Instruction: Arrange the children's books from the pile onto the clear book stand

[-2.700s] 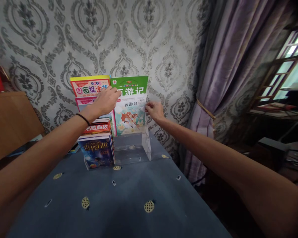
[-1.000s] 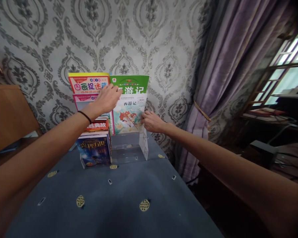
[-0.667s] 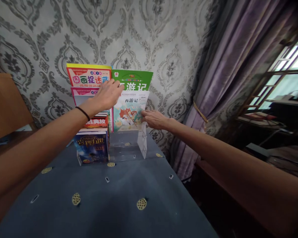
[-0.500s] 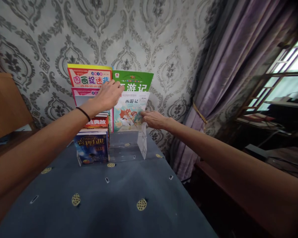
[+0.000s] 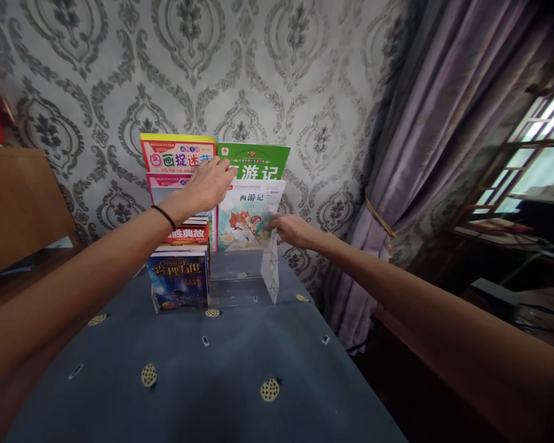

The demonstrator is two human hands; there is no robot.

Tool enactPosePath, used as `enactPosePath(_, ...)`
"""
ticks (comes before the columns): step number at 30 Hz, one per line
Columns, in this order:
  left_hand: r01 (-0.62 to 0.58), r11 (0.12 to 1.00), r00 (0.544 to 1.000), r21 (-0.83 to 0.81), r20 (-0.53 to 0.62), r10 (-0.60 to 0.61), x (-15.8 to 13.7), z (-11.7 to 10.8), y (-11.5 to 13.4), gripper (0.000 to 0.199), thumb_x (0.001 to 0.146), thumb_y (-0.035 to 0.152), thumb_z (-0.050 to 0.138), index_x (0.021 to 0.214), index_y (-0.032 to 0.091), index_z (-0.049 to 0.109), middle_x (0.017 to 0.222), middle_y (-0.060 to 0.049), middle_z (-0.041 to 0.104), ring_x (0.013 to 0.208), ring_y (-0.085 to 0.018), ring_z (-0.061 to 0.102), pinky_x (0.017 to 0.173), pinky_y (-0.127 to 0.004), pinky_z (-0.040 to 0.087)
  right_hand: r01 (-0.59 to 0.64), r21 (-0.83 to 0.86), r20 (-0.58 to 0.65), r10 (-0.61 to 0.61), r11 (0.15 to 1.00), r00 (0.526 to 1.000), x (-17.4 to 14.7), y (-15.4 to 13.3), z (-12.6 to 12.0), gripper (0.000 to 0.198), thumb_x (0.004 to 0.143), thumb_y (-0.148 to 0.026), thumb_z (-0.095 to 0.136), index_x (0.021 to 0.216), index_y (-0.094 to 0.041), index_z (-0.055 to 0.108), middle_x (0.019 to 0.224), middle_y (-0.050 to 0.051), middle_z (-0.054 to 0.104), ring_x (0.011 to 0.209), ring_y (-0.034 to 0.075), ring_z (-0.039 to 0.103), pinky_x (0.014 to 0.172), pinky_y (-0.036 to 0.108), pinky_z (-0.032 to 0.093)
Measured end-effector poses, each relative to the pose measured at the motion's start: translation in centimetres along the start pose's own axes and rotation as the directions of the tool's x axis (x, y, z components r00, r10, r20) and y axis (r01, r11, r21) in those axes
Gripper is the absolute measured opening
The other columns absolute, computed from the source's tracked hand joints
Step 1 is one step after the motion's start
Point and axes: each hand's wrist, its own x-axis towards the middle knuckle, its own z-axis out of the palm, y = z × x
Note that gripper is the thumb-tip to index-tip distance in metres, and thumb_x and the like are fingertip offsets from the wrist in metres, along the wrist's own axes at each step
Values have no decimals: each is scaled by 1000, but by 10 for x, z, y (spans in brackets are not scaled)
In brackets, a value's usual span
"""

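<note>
Book (image 5: pixel 242 224) titled 西游记 stands at the rack's (image 5: pixel 270 277) upper right; right hand (image 5: pixel 292 229) pinches its edge, lower than earlier. Left hand (image 5: pixel 210 184) is at its top corner, grip unclear. Green book (image 5: pixel 261 158) behind reads 游记.

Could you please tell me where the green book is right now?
In the head view, the green book sits just left of centre, behind the white book and right of the red-topped book; the left hand partly covers it.

Free way into the lower right of the transparent rack (image 5: pixel 270 274), stacked books (image 5: pixel 181 271) a barrier at left.
</note>
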Motion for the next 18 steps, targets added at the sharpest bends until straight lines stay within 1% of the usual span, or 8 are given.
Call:
enactPosePath(3, -2, 1000, 1000, -6, 1, 2, -1, -4, 1, 28, 96, 12, 43, 115, 14, 63, 116, -15, 62, 110, -29, 52, 89, -40, 39, -4, 43, -35, 5, 999, 999, -1, -2, -2, 54, 81, -3, 43, 122, -20, 74, 123, 10, 73, 104, 24, 69, 85, 31, 48)
enactPosePath(7, -12, 1000, 1000, 14, -8, 12, -3, -7, 2, 29, 94, 10, 44, 116, 15, 62, 116, -14, 62, 109, -29, 51, 87, -40, 40, -30, 68, -43, 33, 997, 999, -3, -7, -3, 52, 82, -2, 45, 121, -20, 75, 120, 10, 75, 107, 26, 70, 88, 31, 50)
enactPosePath(12, -34, 999, 999, 39, -1, 34, -7, -13, 2, 26, 96, 11, 42, 112, 15, 62, 115, -14, 63, 107, -28, 52, 86, -38, 40, -70, 151, -61, 80, 986, 995, -7, -14, -4, 50, 85, -3, 47, 121, -22, 75, 122, 8, 75, 109, 27, 71, 92, 33, 53)
enactPosePath(15, -42, 999, 999, 33, 5, 42, -10, -16, 3, 25, 97, 11, 41, 111, 14, 63, 115, -15, 63, 109, -28, 53, 86, -39, 41, -103, 180, -61, 115, 978, 991, -10, -20, -6, 51, 84, -2, 47, 123, -21, 74, 124, 9, 75, 111, 27, 71, 94, 34, 53)
enactPosePath(18, -36, 999, 999, 0, 22, 36, -15, -18, 7, 27, 97, 12, 41, 113, 14, 63, 117, -15, 64, 112, -30, 54, 89, -41, 43, -94, 210, -63, 109, 973, 992, -13, -24, -6, 53, 82, -2, 47, 124, -20, 73, 125, 10, 74, 114, 28, 70, 96, 35, 53)
